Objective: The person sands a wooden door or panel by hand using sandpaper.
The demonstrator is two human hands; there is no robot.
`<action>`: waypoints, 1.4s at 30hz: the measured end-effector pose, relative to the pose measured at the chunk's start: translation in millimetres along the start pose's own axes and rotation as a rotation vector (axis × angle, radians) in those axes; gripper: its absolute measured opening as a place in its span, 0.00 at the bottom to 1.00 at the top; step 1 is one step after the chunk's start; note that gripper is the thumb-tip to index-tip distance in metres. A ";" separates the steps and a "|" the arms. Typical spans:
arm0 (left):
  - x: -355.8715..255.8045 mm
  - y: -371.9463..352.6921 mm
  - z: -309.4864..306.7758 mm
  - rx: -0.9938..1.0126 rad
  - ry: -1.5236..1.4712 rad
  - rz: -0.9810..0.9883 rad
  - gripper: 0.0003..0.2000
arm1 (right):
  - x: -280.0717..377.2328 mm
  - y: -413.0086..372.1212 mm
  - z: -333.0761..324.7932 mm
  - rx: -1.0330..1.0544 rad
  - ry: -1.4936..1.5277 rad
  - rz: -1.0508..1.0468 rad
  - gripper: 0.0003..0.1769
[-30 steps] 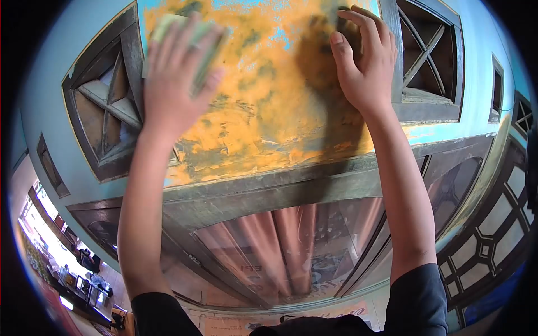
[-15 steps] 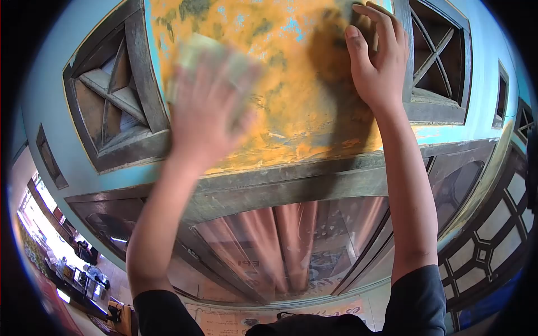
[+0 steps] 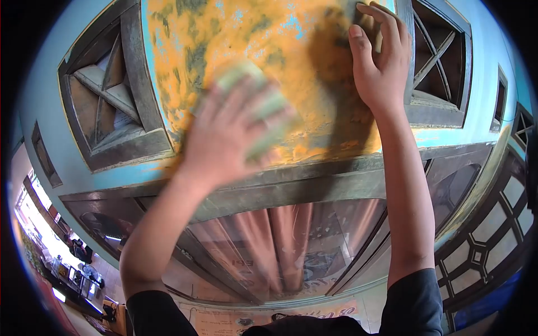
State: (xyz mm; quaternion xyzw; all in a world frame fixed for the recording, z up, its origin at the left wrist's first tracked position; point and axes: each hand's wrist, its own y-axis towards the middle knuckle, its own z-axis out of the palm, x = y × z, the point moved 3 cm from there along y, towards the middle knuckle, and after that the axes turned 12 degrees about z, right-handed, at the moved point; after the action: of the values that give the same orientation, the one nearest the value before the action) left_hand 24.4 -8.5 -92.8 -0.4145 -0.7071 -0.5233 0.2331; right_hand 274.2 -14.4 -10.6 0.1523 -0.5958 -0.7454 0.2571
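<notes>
My left hand (image 3: 224,126) is blurred by motion and presses a pale green pad (image 3: 241,73) against the orange, patchy wall panel (image 3: 314,126). Parts of the pad show past the fingertips and between the spread fingers; the palm hides the rest. Grey and light-blue patches mottle the panel. Higher up on the right, my right hand (image 3: 384,61) is raised at the panel's edge, close beside the wooden vent frame. It holds nothing visible, its thumb apart from the bent fingers, and its shadow falls on the orange surface.
Wooden vents with crossed slats, a left vent (image 3: 106,92) and a right vent (image 3: 437,56), flank the panel. Below runs a dark wooden beam (image 3: 291,182) over glass with pinkish curtains (image 3: 286,241). A table with several items (image 3: 81,280) stands far left.
My left hand has moved down and to the right across the panel with the pale green pad. My right hand stays at nearly the same spot.
</notes>
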 end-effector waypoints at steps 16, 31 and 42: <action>123.4 78.2 -57.1 -0.159 0.259 -0.372 0.26 | -9.6 -1.1 14.3 0.045 0.120 -0.098 0.17; 107.6 133.5 -58.9 -0.242 0.340 -0.410 0.29 | -24.0 -1.3 1.1 -0.139 0.395 -0.064 0.22; 118.0 142.0 -87.7 -0.090 0.224 -0.557 0.31 | -24.2 -2.5 2.0 -0.109 0.414 -0.026 0.20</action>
State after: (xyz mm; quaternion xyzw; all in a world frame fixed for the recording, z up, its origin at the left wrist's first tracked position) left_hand 68.5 -34.6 105.1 -0.1542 -0.7395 -0.6405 0.1387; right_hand 292.5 1.3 -14.5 0.2959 -0.4868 -0.7327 0.3723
